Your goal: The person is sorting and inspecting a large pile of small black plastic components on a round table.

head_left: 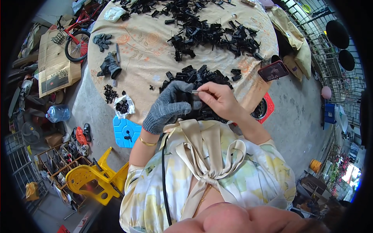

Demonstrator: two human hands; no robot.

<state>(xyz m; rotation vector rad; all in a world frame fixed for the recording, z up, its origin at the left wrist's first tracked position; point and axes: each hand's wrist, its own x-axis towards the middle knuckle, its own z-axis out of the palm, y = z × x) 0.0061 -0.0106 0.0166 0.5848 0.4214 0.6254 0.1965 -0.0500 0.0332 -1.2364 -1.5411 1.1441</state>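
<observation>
One Loose Pinch from Lost

The slim pale piece lies between the hands, over the near heap of black parts; a slack grip could drop it there. The bare right hand pinches it, reaching inward; the gloved left hand curls, its hold unclear.

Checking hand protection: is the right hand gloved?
No, the right hand is bare; only the left hand wears a gray glove.
</observation>
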